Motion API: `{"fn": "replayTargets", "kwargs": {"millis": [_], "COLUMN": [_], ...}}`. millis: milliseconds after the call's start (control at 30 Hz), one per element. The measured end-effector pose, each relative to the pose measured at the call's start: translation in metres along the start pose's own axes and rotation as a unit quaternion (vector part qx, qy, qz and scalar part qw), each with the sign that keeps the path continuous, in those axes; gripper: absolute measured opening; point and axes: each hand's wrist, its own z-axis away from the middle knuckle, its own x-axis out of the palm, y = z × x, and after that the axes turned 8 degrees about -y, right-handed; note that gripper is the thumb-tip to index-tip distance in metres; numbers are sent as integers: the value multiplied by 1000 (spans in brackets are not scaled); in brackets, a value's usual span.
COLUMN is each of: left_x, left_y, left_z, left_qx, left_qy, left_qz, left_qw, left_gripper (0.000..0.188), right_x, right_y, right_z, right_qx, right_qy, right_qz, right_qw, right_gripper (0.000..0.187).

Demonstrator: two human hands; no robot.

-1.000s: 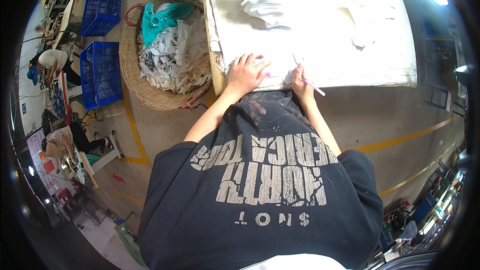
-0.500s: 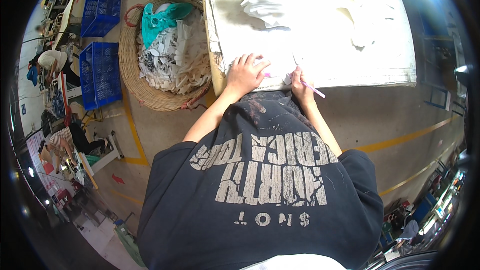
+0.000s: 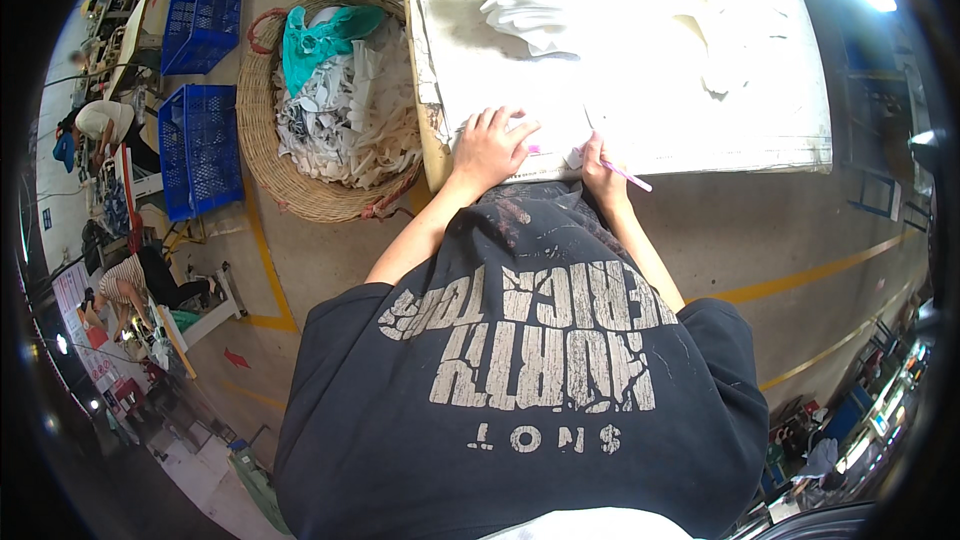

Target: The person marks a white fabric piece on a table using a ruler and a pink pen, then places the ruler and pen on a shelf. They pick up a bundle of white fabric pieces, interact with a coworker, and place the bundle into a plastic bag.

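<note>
**Right hand (image 3: pixel 604 178) clasps a pen (image 3: pixel 630 177); left hand (image 3: pixel 490 148) spread on the table (image 3: pixel 770 154)**

From my end I see the right fingers bunched round the pen; its pink shaft slants out down and right, past the table's near edge; glare washes out the other end, so I cannot tell whether the tip meets the white surface; my left grip is released, palm down near the table's left corner, fingers slightly parted and pointing away from the body, thumb stretched right toward a small pink patch (image 3: pixel 534 149); I cannot tell whether a sheet lies under that palm; the left forearm slants up and right from its sleeve, the right one up and left, so my hands sit near each other at the edge, just apart; beyond them a pile of white cloth (image 3: pixel 528 12) lies on the table; beside the table's left edge a basket (image 3: pixel 256 140) holds scraps (image 3: pixel 318 125) and a teal bundle (image 3: pixel 318 40)
</note>
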Motion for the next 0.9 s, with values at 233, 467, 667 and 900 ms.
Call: {"fn": "replayTargets", "kwargs": {"millis": [233, 467, 667, 900], "left_x": [-1, -1, -1, -1], "left_y": [1, 1, -1, -1], "left_z": [0, 0, 0, -1], "left_qx": [0, -2, -2, 0], "left_qy": [0, -2, 0, 3], "left_qz": [0, 3, 10, 9], "left_qw": [1000, 1000, 1000, 1000], "left_gripper": [37, 37, 37, 37], "right_x": [0, -3, -9, -10], "right_y": [-1, -2, 5, -2], "right_z": [0, -3, -3, 2], "right_qx": [23, -95, 75, 2], "right_qy": [5, 23, -9, -9], "right_qz": [8, 119, -17, 8], "right_qw": [1000, 988, 997, 1000], "right_gripper": [33, 31, 30, 31]}}
